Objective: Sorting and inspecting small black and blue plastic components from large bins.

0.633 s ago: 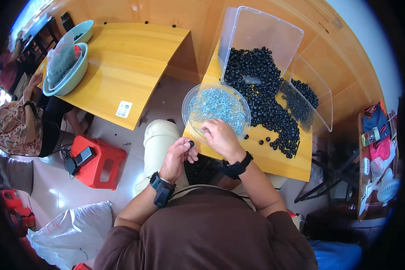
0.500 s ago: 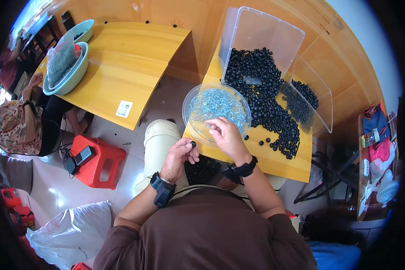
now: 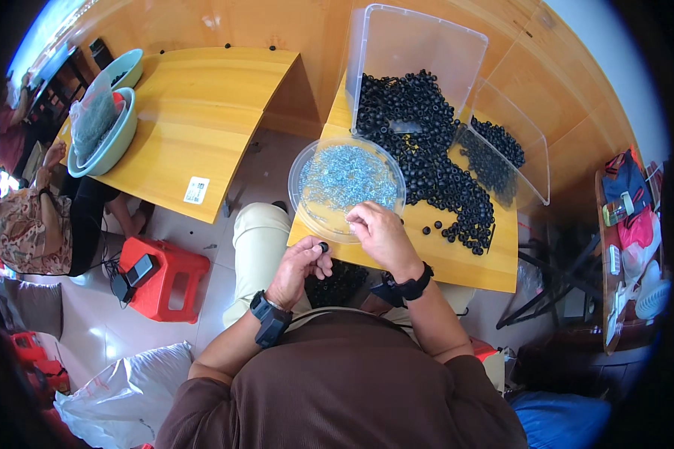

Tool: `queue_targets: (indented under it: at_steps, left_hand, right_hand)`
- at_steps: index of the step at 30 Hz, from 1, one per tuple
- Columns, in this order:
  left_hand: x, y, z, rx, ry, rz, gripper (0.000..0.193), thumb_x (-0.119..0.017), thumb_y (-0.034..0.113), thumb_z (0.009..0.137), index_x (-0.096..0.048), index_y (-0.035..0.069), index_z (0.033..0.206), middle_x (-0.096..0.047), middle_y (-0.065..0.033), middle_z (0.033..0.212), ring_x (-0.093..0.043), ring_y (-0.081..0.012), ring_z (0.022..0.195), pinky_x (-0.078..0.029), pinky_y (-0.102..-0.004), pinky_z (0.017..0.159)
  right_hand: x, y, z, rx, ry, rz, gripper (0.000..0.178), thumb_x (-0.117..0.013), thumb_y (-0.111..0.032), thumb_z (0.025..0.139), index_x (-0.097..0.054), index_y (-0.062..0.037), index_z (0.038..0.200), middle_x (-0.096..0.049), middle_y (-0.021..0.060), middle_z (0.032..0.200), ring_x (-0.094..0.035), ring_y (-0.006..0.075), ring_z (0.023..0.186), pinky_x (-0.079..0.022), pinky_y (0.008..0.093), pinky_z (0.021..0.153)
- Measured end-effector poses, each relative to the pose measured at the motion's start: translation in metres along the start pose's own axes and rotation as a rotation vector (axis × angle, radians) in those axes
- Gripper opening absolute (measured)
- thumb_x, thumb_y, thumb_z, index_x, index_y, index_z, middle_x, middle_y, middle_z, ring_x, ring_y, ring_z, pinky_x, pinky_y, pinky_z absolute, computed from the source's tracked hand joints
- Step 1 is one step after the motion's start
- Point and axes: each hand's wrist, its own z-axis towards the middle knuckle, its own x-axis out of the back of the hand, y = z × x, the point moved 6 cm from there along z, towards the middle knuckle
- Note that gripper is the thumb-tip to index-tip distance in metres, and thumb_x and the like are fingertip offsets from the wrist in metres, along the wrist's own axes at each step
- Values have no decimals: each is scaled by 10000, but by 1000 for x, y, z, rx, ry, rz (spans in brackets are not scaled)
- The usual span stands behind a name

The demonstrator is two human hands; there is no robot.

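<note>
My left hand (image 3: 298, 273) is closed, with a small round black plastic piece (image 3: 323, 247) pinched between thumb and fingertips. It hovers just off the near edge of the table, above my lap. My right hand (image 3: 386, 236) reaches over the near rim of a round clear tub (image 3: 301, 208), thumb and fingers pressed together. What they pinch is too small to make out. Many tiny silvery metal parts (image 3: 348, 173) cover the tub's bottom. Right of the tub lies a large heap of the same black pieces (image 3: 419, 142), some loose near the table's edge.
A clear plastic box (image 3: 427, 45) lies tipped behind the heap; a clear panel (image 3: 528, 176) stands beside it. The left table (image 3: 202, 97) bears green basins (image 3: 131, 135). A red stool (image 3: 176, 273) and white sack (image 3: 127, 393) stand left. Another person's arm (image 3: 49, 217) shows far left.
My right hand has drawn back a little toward me, from over the metal parts to the tub's near rim. My left hand keeps the black piece. The whole view has shifted slightly.
</note>
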Motion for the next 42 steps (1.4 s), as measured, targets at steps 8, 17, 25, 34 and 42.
queue_targets:
  at_steps: [8, 17, 25, 34, 42]
  left_hand:
    - [-2, 2, 4, 1, -28, -1, 233, -460, 224, 945, -551, 19, 1007, -620, -67, 794, -594, -152, 707, -443, -250, 647]
    - [-13, 9, -1, -9, -123, 45, 269, -467, 259, 959, -549, 17, 1043, -610, -66, 829, -592, -151, 744, -447, -249, 680]
    - [-18, 11, -4, -82, -226, 215, 290, -467, 288, 967, -557, 17, 1022, -599, -64, 845, -576, -142, 771, -440, -251, 695]
    - [-29, 5, -4, -27, -276, 60, 308, -490, 321, 956, -541, 22, 1008, -603, -89, 821, -600, -173, 737, -460, -271, 664]
    - [-19, 7, 3, -68, -160, 5, 280, -506, 303, 934, -518, 25, 962, -595, -101, 771, -598, -194, 689, -464, -274, 636]
  right_hand:
    - [7, 16, 1, -53, 62, 119, 148, -577, -24, 857, -666, -14, 975, -626, 77, 847, -602, 201, 745, -480, 284, 712]
    - [-15, -6, -19, -269, -267, 917, 103, -551, -47, 919, -605, 6, 990, -622, 10, 866, -566, 68, 793, -483, 238, 727]
    - [-20, -19, -24, -240, -354, 955, 54, -561, -24, 909, -586, 13, 940, -626, 29, 812, -590, 90, 699, -496, 241, 672]
    - [-24, 4, -38, -374, -274, 1027, 122, -649, -152, 890, -603, -42, 867, -571, -36, 713, -495, 43, 609, -406, 199, 554]
    - [111, 89, -80, -347, 356, -214, 75, -636, -104, 801, -658, -54, 852, -640, 120, 819, -621, 293, 760, -484, 365, 674]
